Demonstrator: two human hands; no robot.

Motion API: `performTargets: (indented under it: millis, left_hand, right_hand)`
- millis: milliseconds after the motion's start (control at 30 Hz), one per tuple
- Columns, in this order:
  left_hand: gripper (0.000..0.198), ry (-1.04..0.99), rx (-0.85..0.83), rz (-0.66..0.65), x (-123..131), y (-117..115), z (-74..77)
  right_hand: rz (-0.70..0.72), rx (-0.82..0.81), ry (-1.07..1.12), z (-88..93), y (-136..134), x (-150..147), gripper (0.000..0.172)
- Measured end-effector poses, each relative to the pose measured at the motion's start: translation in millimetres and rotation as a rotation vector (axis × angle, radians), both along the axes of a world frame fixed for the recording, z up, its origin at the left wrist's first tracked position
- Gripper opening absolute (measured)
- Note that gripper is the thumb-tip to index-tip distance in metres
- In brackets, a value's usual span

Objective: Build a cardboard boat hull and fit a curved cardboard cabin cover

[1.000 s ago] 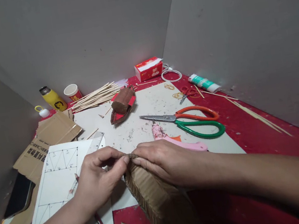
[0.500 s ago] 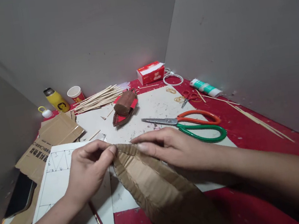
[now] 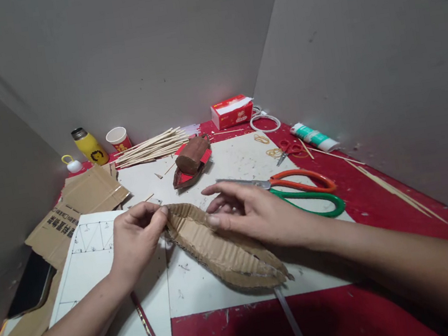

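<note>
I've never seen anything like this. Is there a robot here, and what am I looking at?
There's no robot, just a person working with two bare hands. The view comes from a camera worn on their head, looking forward and down.

The left hand pinches one pointed end of a boat-shaped cardboard piece. The right hand is partly open, its thumb seemingly touching the piece's edge.

Behind them on the red table sits a small brown-and-red model boat. Large scissors lie partly hidden by the right hand. To the left are a sheet with line drawings and a pencil. Farther back are thin sticks, a paper cup and a yellow bottle.
</note>
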State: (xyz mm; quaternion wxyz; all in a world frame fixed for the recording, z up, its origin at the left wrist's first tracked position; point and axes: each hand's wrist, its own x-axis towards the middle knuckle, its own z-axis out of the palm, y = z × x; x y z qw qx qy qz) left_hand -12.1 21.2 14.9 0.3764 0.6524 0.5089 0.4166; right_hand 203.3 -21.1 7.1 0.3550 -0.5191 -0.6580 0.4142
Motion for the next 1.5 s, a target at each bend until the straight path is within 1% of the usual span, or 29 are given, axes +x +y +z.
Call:
performTargets:
  millis: [67, 100, 200, 267, 333, 467, 533, 600, 633, 733, 800, 867, 967, 1100, 1167, 1200, 1300, 1367, 1433, 1500]
  left_hand:
    - [0.014, -0.004, -0.008, -0.008, 0.2, -0.2, -0.5]
    - [0.014, -0.009, -0.014, -0.017, 0.4, -0.3, -0.5]
    - [0.014, -0.020, -0.066, -0.070, 0.7, -0.8, -0.2]
    - [0.015, -0.027, -0.123, -0.103, 0.3, -1.4, -0.2]
    - [0.017, -0.050, -0.168, -0.135, -0.7, -2.5, -0.6]
    - [0.024, -0.213, -0.254, -0.177, -3.0, -4.2, -1.9]
    - [0.028, -0.301, -0.328, -0.173, -3.8, -2.9, -2.2]
    - [0.033, -0.327, -0.355, -0.158, -5.3, 1.5, -2.4]
    - [0.035, -0.323, -0.327, -0.138, -6.6, 5.1, -2.6]
    - [0.038, -0.319, -0.159, -0.027, -12.9, 20.0, -4.6]
    - [0.033, -0.359, -0.089, 0.060, -18.0, 30.7, -7.4]
    - [0.027, -0.389, -0.070, 0.123, -22.2, 39.3, -11.0]
    - [0.028, -0.382, -0.038, 0.164, -26.3, 47.0, -15.8]
    - [0.034, -0.352, 0.081, 0.168, -29.4, 50.3, -17.3]
    - [0.033, -0.324, 0.105, 0.167, -28.8, 47.7, -15.3]
    - [0.034, -0.318, 0.092, 0.158, -27.3, 44.7, -13.7]
    - [0.043, -0.325, -0.056, 0.091, -18.7, 28.6, -7.4]
    - [0.042, -0.291, -0.193, 0.039, -11.2, 14.8, -3.9]
    - [0.043, -0.173, -0.278, -0.051, -4.9, 2.4, -2.3]
    - [0.042, -0.027, -0.290, -0.154, -0.9, -5.9, -2.9]
  right_hand:
    - [0.043, -0.032, -0.062, -2.5, -2.1, -4.5, 0.050]
    - [0.050, -0.050, -0.074, -3.5, -3.1, -6.6, 0.051]
    - [0.077, -0.075, -0.090, -5.1, -5.7, -10.9, 0.042]
    - [0.101, -0.045, -0.130, -4.8, -7.3, -11.8, 0.036]
    - [0.115, 0.005, -0.162, -4.0, -8.7, -11.4, 0.036]
    - [0.116, 0.048, -0.195, -3.8, -10.9, -9.6, 0.038]
    - [0.112, 0.066, -0.227, -4.2, -11.9, -9.1, 0.039]
    - [0.112, 0.076, -0.244, -3.9, -12.9, -9.0, 0.040]
    - [0.112, 0.075, -0.247, -3.4, -13.4, -9.1, 0.040]
    - [0.103, 0.067, -0.254, -1.6, -14.5, -9.2, 0.038]
    - [0.086, 0.078, -0.269, -1.4, -14.8, -9.1, 0.038]
    - [0.071, 0.103, -0.280, -2.3, -14.7, -9.0, 0.038]
    - [0.048, 0.141, -0.277, -4.5, -14.0, -9.0, 0.041]
    - [0.013, 0.134, -0.318, -6.7, -13.3, -8.9, 0.047]
    - [0.006, 0.122, -0.342, -7.6, -13.0, -9.1, 0.053]
    - [0.002, 0.114, -0.349, -8.1, -12.7, -9.2, 0.056]
    - [-0.026, 0.084, -0.339, -10.0, -11.2, -10.0, 0.062]
    - [-0.059, 0.068, -0.297, -11.8, -10.1, -10.9, 0.062]
    - [-0.081, 0.062, -0.250, -14.2, -9.4, -12.2, 0.061]
    - [-0.080, 0.066, -0.221, -16.1, -9.8, -13.6, 0.061]
